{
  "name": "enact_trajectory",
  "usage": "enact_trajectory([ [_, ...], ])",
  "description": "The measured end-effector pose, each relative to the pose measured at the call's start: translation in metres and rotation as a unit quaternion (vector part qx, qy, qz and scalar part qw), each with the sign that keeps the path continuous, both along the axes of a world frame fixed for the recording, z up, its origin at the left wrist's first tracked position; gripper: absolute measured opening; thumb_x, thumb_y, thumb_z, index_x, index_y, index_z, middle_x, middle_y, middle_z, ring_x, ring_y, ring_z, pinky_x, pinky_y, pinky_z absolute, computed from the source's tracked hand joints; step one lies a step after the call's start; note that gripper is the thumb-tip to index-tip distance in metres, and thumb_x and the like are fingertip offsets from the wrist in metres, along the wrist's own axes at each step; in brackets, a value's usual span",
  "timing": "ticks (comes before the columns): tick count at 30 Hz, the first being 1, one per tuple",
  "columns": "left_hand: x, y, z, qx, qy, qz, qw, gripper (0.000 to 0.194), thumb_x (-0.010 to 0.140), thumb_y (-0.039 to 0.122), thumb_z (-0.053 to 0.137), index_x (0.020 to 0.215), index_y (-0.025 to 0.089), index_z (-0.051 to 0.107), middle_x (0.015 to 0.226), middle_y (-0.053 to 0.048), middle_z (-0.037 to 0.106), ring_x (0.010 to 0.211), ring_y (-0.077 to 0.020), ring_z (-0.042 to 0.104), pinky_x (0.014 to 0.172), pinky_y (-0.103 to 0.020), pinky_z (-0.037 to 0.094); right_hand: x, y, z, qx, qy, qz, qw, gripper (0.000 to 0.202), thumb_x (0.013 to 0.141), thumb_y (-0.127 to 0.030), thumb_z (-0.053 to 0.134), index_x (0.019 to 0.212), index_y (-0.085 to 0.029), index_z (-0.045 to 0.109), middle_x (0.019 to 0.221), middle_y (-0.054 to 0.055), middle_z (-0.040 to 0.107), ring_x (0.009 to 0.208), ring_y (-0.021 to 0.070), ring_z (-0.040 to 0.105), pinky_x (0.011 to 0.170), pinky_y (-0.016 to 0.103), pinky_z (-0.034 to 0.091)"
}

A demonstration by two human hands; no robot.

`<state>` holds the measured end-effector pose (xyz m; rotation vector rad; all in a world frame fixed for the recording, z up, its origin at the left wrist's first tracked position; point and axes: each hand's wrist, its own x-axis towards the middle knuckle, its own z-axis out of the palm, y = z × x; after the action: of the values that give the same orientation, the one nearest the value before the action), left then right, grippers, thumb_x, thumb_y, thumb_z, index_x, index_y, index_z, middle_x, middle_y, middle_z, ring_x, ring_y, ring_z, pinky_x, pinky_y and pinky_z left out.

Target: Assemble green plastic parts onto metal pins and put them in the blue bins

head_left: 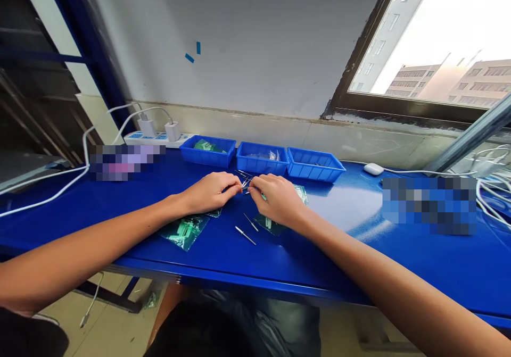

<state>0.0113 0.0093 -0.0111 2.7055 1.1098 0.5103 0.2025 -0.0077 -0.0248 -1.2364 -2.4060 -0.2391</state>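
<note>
Over the middle of the blue table, my left hand (213, 191) and my right hand (277, 197) meet almost fingertip to fingertip. Both are closed in a pinch around thin silvery metal pieces that look like blind rivets (244, 180); the fingers hide most of them, and I cannot tell if both grip the same one. Some of these pins lie just beyond the fingertips. Nearer to me, a loose rivet (245, 235) and a thin dark pin (251, 222) lie on the table. A clear bag with pale green pieces (186, 232) is below my left wrist; another bag (268, 223) is partly under my right hand.
Along the wall stand three blue bins: the left bin (207, 158) with green bags, the middle bin (261, 166) with clear bags, the right bin (315, 172) with small dark items. A power strip (155, 139), white cables (85, 149) and a white case (373, 169) flank them.
</note>
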Motion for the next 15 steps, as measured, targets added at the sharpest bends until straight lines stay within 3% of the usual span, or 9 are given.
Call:
enact_trajectory([
  [6, 0.0001, 0.0016, -0.0022, -0.018, -0.007, 0.019, 1.000, 0.030, 0.089, 0.035, 0.036, 0.094, 0.017, 0.060, 0.082, -0.003, 0.063, 0.074, -0.0163, 0.056, 0.067, -0.026, 0.038, -0.0001, 0.0012, 0.0004, 0.007, -0.010, -0.028, 1.000, 0.027, 0.092, -0.025, 0.035, 0.078, -0.018, 0.057, 0.078, 0.005, 0.065, 0.073, 0.0158, 0.055, 0.061, 0.028, 0.027],
  [12, 0.0007, 0.0011, -0.0002, -0.023, -0.005, 0.011, 1.000, 0.033, 0.090, 0.035, 0.032, 0.089, 0.017, 0.060, 0.077, -0.003, 0.062, 0.071, -0.0156, 0.056, 0.067, -0.025, 0.038, 0.0002, 0.0005, 0.0015, -0.013, 0.032, -0.023, 0.999, 0.019, 0.090, -0.030, 0.040, 0.096, -0.018, 0.054, 0.083, 0.004, 0.066, 0.076, 0.0170, 0.058, 0.062, 0.027, 0.031],
  [15, 0.0005, 0.0008, 0.0005, -0.024, -0.006, 0.009, 1.000, 0.034, 0.090, 0.035, 0.032, 0.091, 0.017, 0.060, 0.076, -0.002, 0.062, 0.071, -0.0154, 0.055, 0.067, -0.025, 0.038, 0.0004, 0.0006, 0.0015, -0.008, 0.025, -0.019, 0.999, 0.016, 0.090, -0.026, 0.041, 0.094, -0.019, 0.054, 0.084, 0.004, 0.066, 0.077, 0.0169, 0.058, 0.062, 0.027, 0.031],
])
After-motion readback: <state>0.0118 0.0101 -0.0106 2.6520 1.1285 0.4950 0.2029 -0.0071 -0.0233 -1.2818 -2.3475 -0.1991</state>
